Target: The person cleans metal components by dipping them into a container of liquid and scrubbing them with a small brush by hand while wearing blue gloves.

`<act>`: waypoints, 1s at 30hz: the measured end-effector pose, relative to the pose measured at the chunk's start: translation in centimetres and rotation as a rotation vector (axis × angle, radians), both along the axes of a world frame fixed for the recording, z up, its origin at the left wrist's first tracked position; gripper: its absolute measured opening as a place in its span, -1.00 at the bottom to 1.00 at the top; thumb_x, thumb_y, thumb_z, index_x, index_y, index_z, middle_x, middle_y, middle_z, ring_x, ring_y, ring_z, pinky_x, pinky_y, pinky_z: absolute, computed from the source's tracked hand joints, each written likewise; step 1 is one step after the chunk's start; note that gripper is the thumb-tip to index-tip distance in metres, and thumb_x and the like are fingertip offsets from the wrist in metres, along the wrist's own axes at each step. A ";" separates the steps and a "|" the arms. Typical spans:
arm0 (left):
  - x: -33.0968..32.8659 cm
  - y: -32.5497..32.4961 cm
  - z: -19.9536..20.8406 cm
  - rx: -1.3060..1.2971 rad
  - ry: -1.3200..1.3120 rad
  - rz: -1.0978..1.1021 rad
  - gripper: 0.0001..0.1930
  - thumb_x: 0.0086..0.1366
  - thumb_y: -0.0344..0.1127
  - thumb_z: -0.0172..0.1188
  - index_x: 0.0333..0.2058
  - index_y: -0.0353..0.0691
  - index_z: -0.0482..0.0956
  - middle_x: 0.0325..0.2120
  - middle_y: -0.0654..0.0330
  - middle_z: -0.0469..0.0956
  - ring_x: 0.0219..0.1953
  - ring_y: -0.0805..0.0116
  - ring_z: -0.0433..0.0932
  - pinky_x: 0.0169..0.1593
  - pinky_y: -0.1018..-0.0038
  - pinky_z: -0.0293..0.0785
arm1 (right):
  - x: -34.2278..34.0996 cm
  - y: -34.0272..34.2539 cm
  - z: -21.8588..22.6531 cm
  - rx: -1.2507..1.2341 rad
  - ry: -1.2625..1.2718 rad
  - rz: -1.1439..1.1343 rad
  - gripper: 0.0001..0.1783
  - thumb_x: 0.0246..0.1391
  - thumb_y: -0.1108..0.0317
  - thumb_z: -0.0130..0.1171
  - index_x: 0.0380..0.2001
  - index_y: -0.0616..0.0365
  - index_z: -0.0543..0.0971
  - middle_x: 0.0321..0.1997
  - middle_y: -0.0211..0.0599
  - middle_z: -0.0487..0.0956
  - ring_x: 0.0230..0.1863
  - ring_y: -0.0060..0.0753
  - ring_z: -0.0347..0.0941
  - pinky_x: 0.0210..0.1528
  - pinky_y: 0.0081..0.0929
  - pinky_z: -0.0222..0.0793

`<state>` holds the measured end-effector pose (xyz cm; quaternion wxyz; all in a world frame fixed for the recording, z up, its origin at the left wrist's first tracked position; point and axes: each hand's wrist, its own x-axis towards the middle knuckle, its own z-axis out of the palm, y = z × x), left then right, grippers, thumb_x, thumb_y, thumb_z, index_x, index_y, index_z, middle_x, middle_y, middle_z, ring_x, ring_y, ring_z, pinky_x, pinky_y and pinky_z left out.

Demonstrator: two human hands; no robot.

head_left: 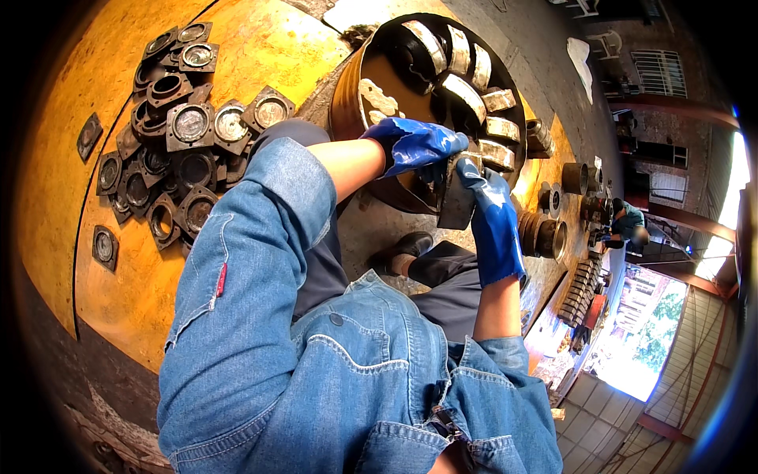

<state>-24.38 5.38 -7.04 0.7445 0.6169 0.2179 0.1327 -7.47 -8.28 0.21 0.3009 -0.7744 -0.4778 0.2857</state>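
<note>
My left hand (418, 145), in a shiny blue glove, is closed against the upper end of a dark, wet metal part (456, 199). Whatever else lies under its fingers is hidden. My right hand (496, 217), gloved in the same blue, grips the part from the right, over the near rim of a round metal tub (347, 103). Dark brown liquid fills the tub's bottom. Several thick curved metal pieces (462, 99) stand along its far and right side, and a pale, irregular piece of material (379, 101) hangs at its left wall.
A heap of square metal flanges with round openings (189, 126) lies on the yellow floor plates (245, 47) at left. Metal rings (545, 237) and a row of dark parts (580, 292) stand at right. Another person (628, 225) bends over farther off. My shoe (403, 251) is below the tub.
</note>
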 end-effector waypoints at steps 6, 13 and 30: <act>0.0 -0.1 -0.1 0.023 -0.018 0.033 -0.28 0.59 0.32 -0.14 -0.12 -0.30 0.71 -0.34 0.01 0.75 -0.24 0.21 0.74 -0.05 0.34 0.62 | 0.8 0.3 -0.6 -0.092 0.124 -0.045 -0.58 0.40 0.07 0.27 -0.01 0.25 0.67 -0.16 -0.46 0.61 -0.16 -0.59 0.42 -0.05 -0.55 0.34; 0.4 0.1 -0.7 0.007 -0.022 0.005 -0.29 0.59 0.31 -0.13 -0.12 -0.30 0.71 -0.34 0.01 0.75 -0.26 0.21 0.74 -0.09 0.34 0.63 | 1.3 0.6 -1.2 -0.090 0.151 -0.035 -0.44 0.29 -0.17 0.35 -0.16 0.21 0.64 -0.37 -0.51 0.45 -0.32 -0.57 0.25 -0.28 -0.49 0.21; -0.3 -0.3 0.8 0.007 0.003 0.035 -0.29 0.58 0.32 -0.12 -0.10 -0.28 0.72 -0.32 0.04 0.76 -0.24 0.23 0.73 -0.04 0.33 0.58 | -1.4 0.4 0.9 -0.006 0.003 -0.035 -0.43 0.28 -0.17 0.36 -0.16 0.22 0.66 -0.39 -0.52 0.45 -0.34 -0.57 0.25 -0.30 -0.48 0.20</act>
